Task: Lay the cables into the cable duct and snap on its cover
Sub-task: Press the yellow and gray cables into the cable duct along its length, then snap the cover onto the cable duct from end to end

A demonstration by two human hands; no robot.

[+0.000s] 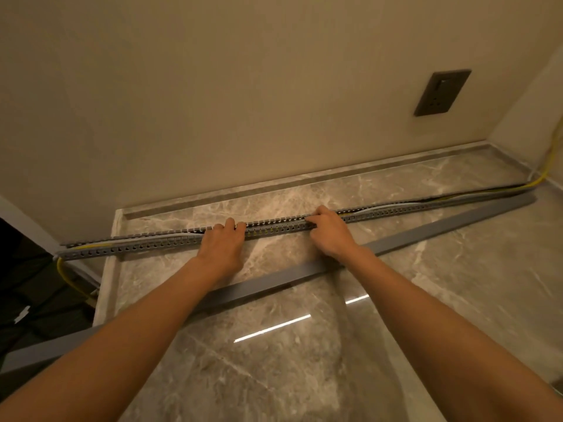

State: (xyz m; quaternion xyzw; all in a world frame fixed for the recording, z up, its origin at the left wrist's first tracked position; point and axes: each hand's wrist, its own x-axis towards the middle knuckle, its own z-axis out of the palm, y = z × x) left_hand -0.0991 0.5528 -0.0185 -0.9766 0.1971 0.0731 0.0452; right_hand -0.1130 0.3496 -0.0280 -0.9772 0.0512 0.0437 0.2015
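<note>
Slotted grey cable duct [146,248] lies lengthwise on marble worktop [457,284], near the wall. Yellow cable [545,175] and grey cables run inside it. Left hand [224,246] and right hand [327,231] curl fingers over the duct's middle, pressing down. Cover [441,228] lies loose just in front, under both forearms.

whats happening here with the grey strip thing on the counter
A person is pressing cables into a slotted grey cable duct lying on a marble counter. The left hand and right hand both rest on its middle, fingers at the open top. A yellow cable trails out at the right end. The cover lies loose alongside, not yet snapped on.
</note>
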